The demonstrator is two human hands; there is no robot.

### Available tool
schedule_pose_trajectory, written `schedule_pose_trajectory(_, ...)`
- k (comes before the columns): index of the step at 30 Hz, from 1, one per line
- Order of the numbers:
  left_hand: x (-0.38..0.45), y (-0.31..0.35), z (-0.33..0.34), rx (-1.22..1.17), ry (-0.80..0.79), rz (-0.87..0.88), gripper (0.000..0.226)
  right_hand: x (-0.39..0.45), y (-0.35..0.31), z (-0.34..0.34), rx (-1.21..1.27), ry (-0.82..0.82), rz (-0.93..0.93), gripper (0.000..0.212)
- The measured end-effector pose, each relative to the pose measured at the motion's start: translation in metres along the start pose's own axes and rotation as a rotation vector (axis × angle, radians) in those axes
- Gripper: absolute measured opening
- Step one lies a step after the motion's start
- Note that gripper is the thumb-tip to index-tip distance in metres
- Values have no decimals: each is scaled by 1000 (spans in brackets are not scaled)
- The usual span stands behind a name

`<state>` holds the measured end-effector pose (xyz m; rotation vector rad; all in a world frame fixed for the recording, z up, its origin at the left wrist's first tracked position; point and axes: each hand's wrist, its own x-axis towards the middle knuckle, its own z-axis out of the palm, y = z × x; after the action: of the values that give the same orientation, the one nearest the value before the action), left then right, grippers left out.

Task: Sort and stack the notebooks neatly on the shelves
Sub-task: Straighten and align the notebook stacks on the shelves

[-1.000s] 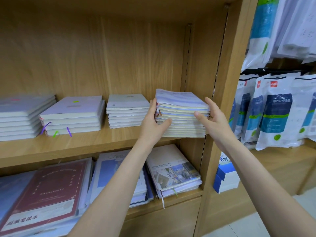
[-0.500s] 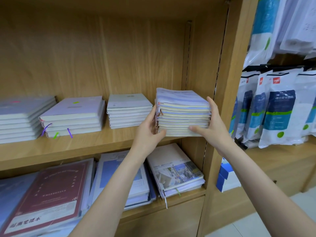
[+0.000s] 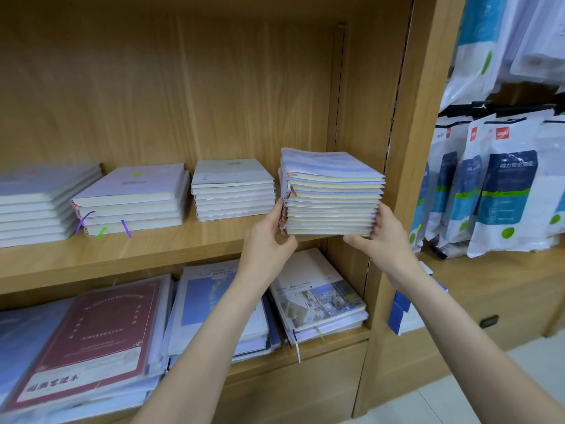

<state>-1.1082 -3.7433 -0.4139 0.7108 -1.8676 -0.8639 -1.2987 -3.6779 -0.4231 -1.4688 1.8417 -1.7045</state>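
Hands squeeze both sides of the tall pile of pale, thin notebooks [image 3: 331, 194] at middle right, left hand [image 3: 269, 240] and right hand [image 3: 382, 240] clamped on, likely to square it on the wooden shelf [image 3: 137, 252].

Readable print on the hanging packs and lower-shelf notebooks

The white plastic hanging packs [image 3: 504, 191] right of the shelf unit each carry a small red "deli" logo tag at the top, and the dark blue panel on one reads "得力安全插座". On the lower shelf, the maroon-covered notebook [image 3: 91, 341] bears a white label whose characters are blurred; the pale blue-covered notebook [image 3: 211, 301] shows cursive lettering too faint to read.
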Motion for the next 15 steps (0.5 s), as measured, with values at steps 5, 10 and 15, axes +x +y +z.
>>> schedule_pose_trajectory(5,-16,2,-4,-70,-12,-75,77,-5,-5,-6,90,-48,11,68)
schedule_pose_trajectory(10,-23,3,-3,-65,-39,-153,76,-4,2,-4,-21,-51,1,64)
schedule_pose_trajectory(15,-22,6,-1,-38,-42,-166,77,-4,3,-4,-79,-63,-19,60)
